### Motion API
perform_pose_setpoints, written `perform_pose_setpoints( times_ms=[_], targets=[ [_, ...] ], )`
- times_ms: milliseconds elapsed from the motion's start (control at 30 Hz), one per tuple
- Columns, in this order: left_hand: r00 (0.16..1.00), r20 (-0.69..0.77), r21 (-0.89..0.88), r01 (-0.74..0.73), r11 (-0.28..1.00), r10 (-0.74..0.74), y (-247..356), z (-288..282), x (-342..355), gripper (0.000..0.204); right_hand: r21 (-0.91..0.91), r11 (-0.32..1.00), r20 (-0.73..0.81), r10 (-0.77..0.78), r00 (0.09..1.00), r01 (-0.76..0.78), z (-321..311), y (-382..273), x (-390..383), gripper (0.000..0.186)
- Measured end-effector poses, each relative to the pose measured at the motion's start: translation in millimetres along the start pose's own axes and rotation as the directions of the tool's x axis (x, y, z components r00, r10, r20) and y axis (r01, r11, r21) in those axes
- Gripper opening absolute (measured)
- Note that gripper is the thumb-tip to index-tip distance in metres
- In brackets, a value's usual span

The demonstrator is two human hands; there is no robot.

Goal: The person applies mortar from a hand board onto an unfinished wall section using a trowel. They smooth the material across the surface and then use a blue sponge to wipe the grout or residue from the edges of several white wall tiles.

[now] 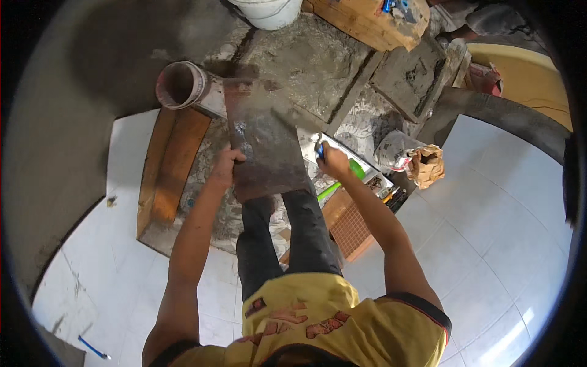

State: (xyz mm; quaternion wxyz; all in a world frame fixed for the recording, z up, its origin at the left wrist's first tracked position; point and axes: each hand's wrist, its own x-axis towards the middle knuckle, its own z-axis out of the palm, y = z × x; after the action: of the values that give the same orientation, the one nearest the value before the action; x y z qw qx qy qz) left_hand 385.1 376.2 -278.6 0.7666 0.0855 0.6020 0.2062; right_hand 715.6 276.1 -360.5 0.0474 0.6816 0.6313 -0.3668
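Head: board [269, 156], long axis outward (slightly leftward)

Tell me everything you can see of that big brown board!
It's a flat, dark brown rectangular board, maybe wood, though I can't tell. Wet-looking grey paste is smeared over its far part, with shiny spots; the near end looks barer. Its long sides run away from the dark grey trousers, which it partly hides. The left grip holds its left edge, thumb on top.
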Motion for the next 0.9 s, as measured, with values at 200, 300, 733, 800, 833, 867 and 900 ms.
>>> perform_pose_setpoints(
  times_ms=[200,300,733,800,833,867,900],
  targets=[
    [1.000,-0.015,-0.071,0.012,0.997,-0.013,-47,-15,105,0.051,-0.069,0.969,0.036,0.241,0.970,-0.238,33,57,197,0.050],
    [0.989,-0.123,-0.102,0.073,0.992,-0.086,-74,-13,100,0.064,-0.309,0.946,0.023,0.110,0.994,-0.098,13,72,277,0.046],
    [0.977,-0.141,-0.493,0.070,0.867,-0.159,-181,-108,84,0.076,-0.496,0.850,0.191,-0.093,0.977,0.178,53,66,350,0.031],
    [0.978,-0.177,-0.512,0.003,0.859,-0.109,-172,-121,75,0.078,-0.504,0.821,0.269,-0.146,0.952,0.269,34,51,333,0.033],
    [0.976,-0.194,-0.529,-0.017,0.848,-0.102,-177,-128,76,0.080,-0.281,0.958,0.333,0.042,0.942,0.057,23,46,332,0.034],
    [0.973,-0.209,-0.545,-0.030,0.838,-0.101,-181,-132,77,0.082,-0.057,0.978,0.439,0.205,0.875,-0.200,19,43,332,0.037],
    [0.980,-0.175,-0.556,-0.016,0.831,-0.098,-178,-119,91,0.082,0.030,0.984,0.382,0.153,0.911,-0.178,15,60,352,0.038]
  ],
)
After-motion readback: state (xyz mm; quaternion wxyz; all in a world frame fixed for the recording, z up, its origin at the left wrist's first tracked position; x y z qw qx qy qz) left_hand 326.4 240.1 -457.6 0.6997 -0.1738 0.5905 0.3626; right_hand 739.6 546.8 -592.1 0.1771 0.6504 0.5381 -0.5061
